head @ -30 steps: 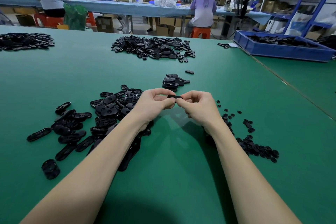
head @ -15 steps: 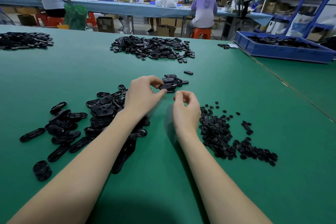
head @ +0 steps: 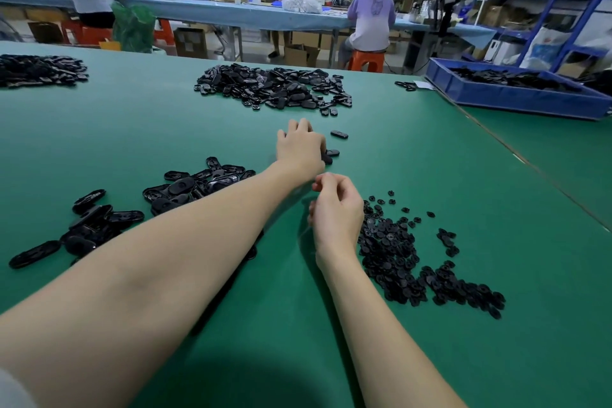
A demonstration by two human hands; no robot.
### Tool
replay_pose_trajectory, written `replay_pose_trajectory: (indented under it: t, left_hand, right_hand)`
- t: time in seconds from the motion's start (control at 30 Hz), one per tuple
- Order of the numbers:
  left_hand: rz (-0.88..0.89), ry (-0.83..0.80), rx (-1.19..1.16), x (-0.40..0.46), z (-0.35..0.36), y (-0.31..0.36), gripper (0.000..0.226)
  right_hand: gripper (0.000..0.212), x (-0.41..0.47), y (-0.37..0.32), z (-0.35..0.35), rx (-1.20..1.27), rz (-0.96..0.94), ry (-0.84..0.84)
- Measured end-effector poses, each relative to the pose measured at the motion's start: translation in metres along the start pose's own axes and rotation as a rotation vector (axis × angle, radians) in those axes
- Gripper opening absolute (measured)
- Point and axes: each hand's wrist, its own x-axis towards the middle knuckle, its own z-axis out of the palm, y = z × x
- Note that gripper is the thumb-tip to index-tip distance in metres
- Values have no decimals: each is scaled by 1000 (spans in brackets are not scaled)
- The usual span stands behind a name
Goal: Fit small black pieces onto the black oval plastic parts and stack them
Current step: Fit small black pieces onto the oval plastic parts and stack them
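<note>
My left hand [head: 299, 147] reaches forward, palm down, over the small stack of finished oval parts [head: 332, 153]. Its fingers curl down out of sight, so what they hold is hidden. Only the stack's right edge shows past the hand. My right hand [head: 336, 209] hovers nearer to me, with fingers loosely curled and nothing visible in them. It sits just left of the heap of small black pieces [head: 397, 252]. A loose pile of black oval parts [head: 198, 189] lies to the left, partly under my left forearm.
One single oval part [head: 339, 134] lies just beyond the stack. A big pile of black parts [head: 275, 89] sits farther back, another pile [head: 39, 69] at far left. A blue tray [head: 516, 99] stands at back right on the green table [head: 463, 175]. People work at a distant bench.
Both hands held one oval part together a second ago. My left hand then carried it forward to the stack, while my right hand let go and drew back towards the small pieces.
</note>
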Motion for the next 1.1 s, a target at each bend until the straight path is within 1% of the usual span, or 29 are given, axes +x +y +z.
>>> replay_pose_trajectory:
  t: [0.1, 0.2, 0.37, 0.47, 0.6, 0.73, 0.8, 0.9, 1.1]
  left_hand:
    - [-5, 19, -43, -3, 0, 0, 30]
    - [1, 46, -139, -14, -3, -1, 36]
    - [-26, 145, -387, -49, -15, -20, 32]
    - [-45, 200, -433, -67, -25, -39, 28]
    - [-148, 202, -371, -80, -37, -68, 23]
    - [-261, 113, -76, -90, -39, -86, 30]
    - [-282, 29, 5, -94, -37, -89, 33]
    - [-277, -28, 51, -98, -35, -89, 32]
    - [-266, 32, 52, -99, -37, -88, 22]
  right_hand:
    - [22, -1, 0, -1, -11, -6, -8]
    - [24, -1, -1, -2, -20, -6, -9]
    - [24, -3, -1, -1, -24, -28, -20]
    - [26, -2, 0, -1, -55, -60, -36]
    - [26, -4, 1, -3, -81, -83, -52]
    - [28, -5, 1, -4, -64, -89, -64]
    - [28, -5, 1, -4, -76, -91, -75]
    - [28, -6, 1, -5, -85, -103, -85]
    - [28, -6, 0, -5, -66, -93, -72]
